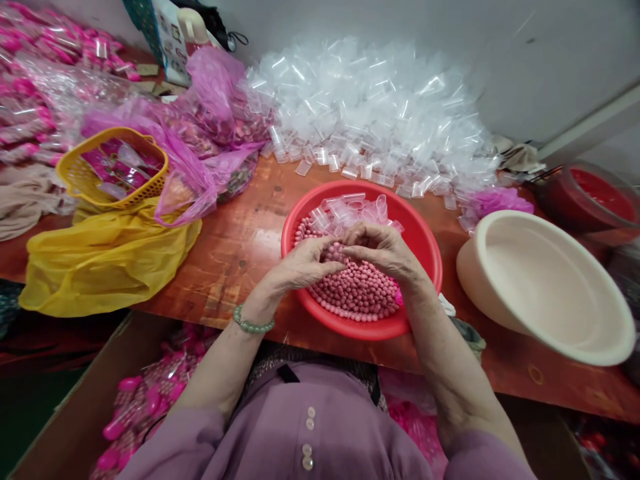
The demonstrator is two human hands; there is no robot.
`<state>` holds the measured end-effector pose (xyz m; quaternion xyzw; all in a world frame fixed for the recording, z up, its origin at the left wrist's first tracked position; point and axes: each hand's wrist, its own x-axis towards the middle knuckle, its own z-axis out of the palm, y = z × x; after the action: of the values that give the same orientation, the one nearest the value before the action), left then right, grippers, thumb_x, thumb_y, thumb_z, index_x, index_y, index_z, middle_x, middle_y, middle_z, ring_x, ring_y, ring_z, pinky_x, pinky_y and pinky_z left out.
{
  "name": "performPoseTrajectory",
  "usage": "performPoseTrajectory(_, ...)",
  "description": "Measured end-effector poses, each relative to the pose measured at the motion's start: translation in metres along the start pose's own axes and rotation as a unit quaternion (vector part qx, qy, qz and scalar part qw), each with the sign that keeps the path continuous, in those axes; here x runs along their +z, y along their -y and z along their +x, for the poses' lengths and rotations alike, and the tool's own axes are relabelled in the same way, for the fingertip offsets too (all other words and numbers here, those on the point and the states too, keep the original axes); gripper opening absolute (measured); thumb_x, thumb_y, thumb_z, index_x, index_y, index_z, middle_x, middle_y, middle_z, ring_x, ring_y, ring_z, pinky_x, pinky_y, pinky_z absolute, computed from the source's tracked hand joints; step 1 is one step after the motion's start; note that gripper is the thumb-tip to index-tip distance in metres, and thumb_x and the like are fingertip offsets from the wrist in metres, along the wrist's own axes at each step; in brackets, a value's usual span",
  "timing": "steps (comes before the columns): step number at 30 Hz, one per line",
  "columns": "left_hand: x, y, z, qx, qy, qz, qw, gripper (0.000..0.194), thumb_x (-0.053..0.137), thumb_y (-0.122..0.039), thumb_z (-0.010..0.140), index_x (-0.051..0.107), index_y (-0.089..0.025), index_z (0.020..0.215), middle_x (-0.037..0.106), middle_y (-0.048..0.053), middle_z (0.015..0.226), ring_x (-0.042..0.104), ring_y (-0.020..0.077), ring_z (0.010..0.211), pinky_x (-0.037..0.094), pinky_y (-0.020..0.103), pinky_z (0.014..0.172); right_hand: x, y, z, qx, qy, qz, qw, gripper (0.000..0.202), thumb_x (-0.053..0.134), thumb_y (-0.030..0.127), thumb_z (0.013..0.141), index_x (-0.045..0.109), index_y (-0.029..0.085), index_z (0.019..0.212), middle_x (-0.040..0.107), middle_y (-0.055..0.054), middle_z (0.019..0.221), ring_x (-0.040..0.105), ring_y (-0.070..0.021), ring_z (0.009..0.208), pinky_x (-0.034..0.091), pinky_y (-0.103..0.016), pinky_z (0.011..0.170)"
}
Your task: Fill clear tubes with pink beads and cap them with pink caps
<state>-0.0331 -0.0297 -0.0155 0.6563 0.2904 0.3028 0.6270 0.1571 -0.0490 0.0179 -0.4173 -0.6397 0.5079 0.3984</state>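
Note:
A red basin [363,331] in front of me holds many strands of round pink beads [357,290]. Clear plastic tubes [345,210] lie in the basin on the beads' far side. Over the basin, my left hand [310,263] is closed around a small bunch of pink beads [334,252], which may sit inside a clear tube; I cannot tell. My right hand [383,250] is pinched at the far end of that bunch, its fingertips partly hidden. Something bright pink [399,296] shows by my right wrist.
Behind the basin rises a large heap of clear tubes [370,113]. A cream basin [545,287] stands at right. At left are a yellow basket [73,175], a yellow bag [110,260] and pink plastic bags [220,87]. Below the table edge, a box [85,400] holds filled pink-capped tubes.

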Motion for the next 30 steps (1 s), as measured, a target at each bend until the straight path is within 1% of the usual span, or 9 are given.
performPoseTrajectory(3,-0.001,-0.003,0.001,-0.019,0.013,-0.035,0.999,0.035,0.074,-0.022,0.073,0.068,-0.013,0.106,0.068,0.001,0.086,0.06,0.0133,0.079,0.05,0.029,0.08,-0.007,0.002,-0.001,0.016,-0.062,-0.029,0.998,0.031,0.078,0.044,0.077,0.063,0.018,0.077,0.06,0.003,0.066,0.053,-0.0099,0.059,0.045,-0.025,0.057)
performPoseTrajectory(6,-0.004,-0.008,-0.002,-0.03,0.01,-0.11,0.993,0.03,0.078,-0.023,0.072,0.069,-0.013,0.098,0.067,0.002,0.087,0.061,0.0122,0.081,0.049,0.028,0.083,-0.019,0.001,-0.007,0.027,-0.109,-0.126,0.986,0.023,0.074,0.039,0.079,0.068,0.017,0.082,0.067,0.0,0.075,0.059,-0.0132,0.069,0.047,-0.028,0.069)
performPoseTrajectory(13,0.0,-0.014,-0.012,-0.048,0.035,-0.154,0.986,0.026,0.081,-0.028,0.071,0.067,-0.012,0.085,0.067,0.003,0.084,0.063,0.0126,0.08,0.05,0.026,0.077,-0.051,0.0,-0.046,0.079,-0.117,-0.329,0.934,0.016,0.061,0.029,0.085,0.07,0.016,0.088,0.071,-0.004,0.085,0.063,-0.0171,0.079,0.046,-0.03,0.077)
performPoseTrajectory(15,0.004,-0.014,-0.01,-0.054,0.036,-0.127,0.99,0.025,0.081,-0.03,0.072,0.066,-0.013,0.082,0.065,0.002,0.079,0.061,0.0124,0.076,0.049,0.025,0.072,-0.054,0.003,-0.055,0.131,-0.081,-0.417,0.896,0.014,0.06,0.023,0.086,0.071,0.016,0.092,0.074,-0.006,0.088,0.064,-0.0184,0.081,0.045,-0.03,0.078)
performPoseTrajectory(18,0.01,-0.015,-0.006,-0.058,0.029,-0.116,0.991,0.026,0.082,-0.029,0.07,0.065,-0.013,0.082,0.061,-0.001,0.076,0.059,0.0109,0.073,0.049,0.024,0.071,-0.048,0.006,-0.061,0.197,0.003,-0.555,0.808,0.02,0.058,0.017,0.087,0.071,0.016,0.101,0.075,-0.011,0.098,0.066,-0.0234,0.091,0.044,-0.032,0.08)
performPoseTrajectory(21,0.011,-0.017,-0.004,-0.061,0.009,-0.146,0.987,0.029,0.083,-0.028,0.067,0.065,-0.013,0.085,0.059,-0.002,0.076,0.055,0.0083,0.07,0.047,0.023,0.07,-0.038,0.001,-0.059,0.246,0.05,-0.654,0.714,0.023,0.054,0.02,0.091,0.069,0.013,0.106,0.074,-0.017,0.1,0.066,-0.0299,0.097,0.043,-0.035,0.078)
performPoseTrajectory(23,0.011,-0.016,-0.004,-0.063,0.008,-0.155,0.986,0.03,0.083,-0.029,0.067,0.067,-0.013,0.086,0.06,-0.001,0.076,0.054,0.0077,0.069,0.046,0.023,0.07,-0.032,-0.006,-0.056,0.264,0.061,-0.687,0.675,0.026,0.052,0.024,0.092,0.067,0.011,0.109,0.073,-0.02,0.098,0.065,-0.0337,0.101,0.042,-0.037,0.078)
performPoseTrajectory(26,0.012,-0.013,-0.003,-0.054,-0.004,-0.136,0.989,0.027,0.081,-0.029,0.068,0.069,-0.013,0.085,0.062,-0.001,0.076,0.054,0.0076,0.069,0.045,0.023,0.07,-0.028,-0.015,-0.055,0.264,0.059,-0.698,0.663,0.029,0.048,0.023,0.092,0.064,0.009,0.112,0.072,-0.022,0.097,0.063,-0.0356,0.105,0.042,-0.037,0.078)
performPoseTrajectory(30,0.013,-0.008,-0.002,-0.043,-0.036,-0.111,0.992,0.027,0.079,-0.029,0.07,0.071,-0.013,0.09,0.061,-0.002,0.077,0.052,0.0072,0.069,0.045,0.022,0.068,-0.03,-0.021,-0.058,0.258,0.011,-0.676,0.69,0.034,0.05,0.018,0.086,0.062,0.01,0.117,0.071,-0.021,0.101,0.063,-0.0346,0.102,0.043,-0.04,0.082)
